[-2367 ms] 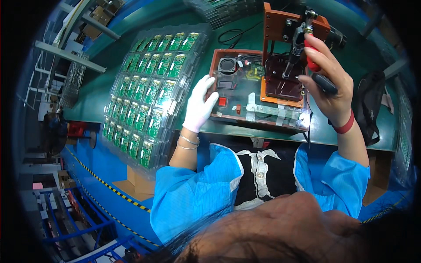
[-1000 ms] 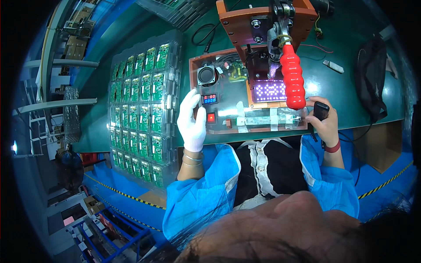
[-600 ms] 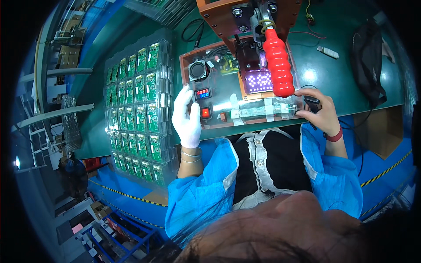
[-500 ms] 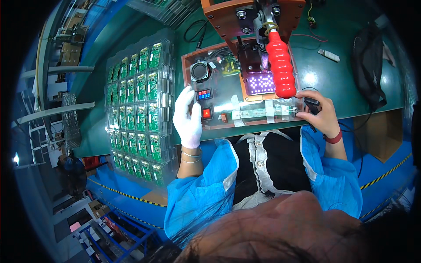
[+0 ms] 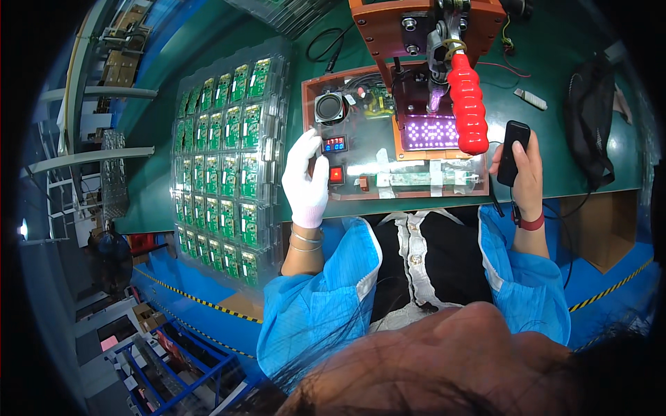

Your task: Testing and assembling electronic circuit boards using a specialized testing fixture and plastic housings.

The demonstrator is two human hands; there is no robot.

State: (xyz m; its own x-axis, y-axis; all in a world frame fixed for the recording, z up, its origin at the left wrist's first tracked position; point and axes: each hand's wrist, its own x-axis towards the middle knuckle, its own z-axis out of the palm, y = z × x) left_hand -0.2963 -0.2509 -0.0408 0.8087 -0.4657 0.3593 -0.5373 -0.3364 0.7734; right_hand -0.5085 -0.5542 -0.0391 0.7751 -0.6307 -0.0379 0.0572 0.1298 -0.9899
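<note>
My left hand (image 5: 305, 182), in a white glove, rests at the left edge of a test fixture (image 5: 361, 194) with a clear top and a reddish-brown frame. Its thumb and fingers are apart beside a small lit digital display (image 5: 334, 144) and a glowing red switch (image 5: 336, 174). My bare right hand (image 5: 528, 170) is closed round a black, oblong handheld device (image 5: 513, 154), upright just off the fixture's right side. Between the hands stands the fixture's toggle clamp with a red ribbed handle (image 5: 469, 104), pointing down. Behind the handle a panel (image 5: 431, 132) glows with purple-white lights.
Clear trays (image 5: 267, 166) of green circuit boards stand on the left of the green table (image 5: 548, 139). A black bag (image 5: 588, 114) lies at the right, near a white stick-like piece (image 5: 531, 99). A round black speaker (image 5: 329, 108) sits in the fixture's far left corner.
My right hand has left the fixture's near right corner and now holds the black device upright, farther right. The display's reading has changed. My left hand has stayed at the left edge.
</note>
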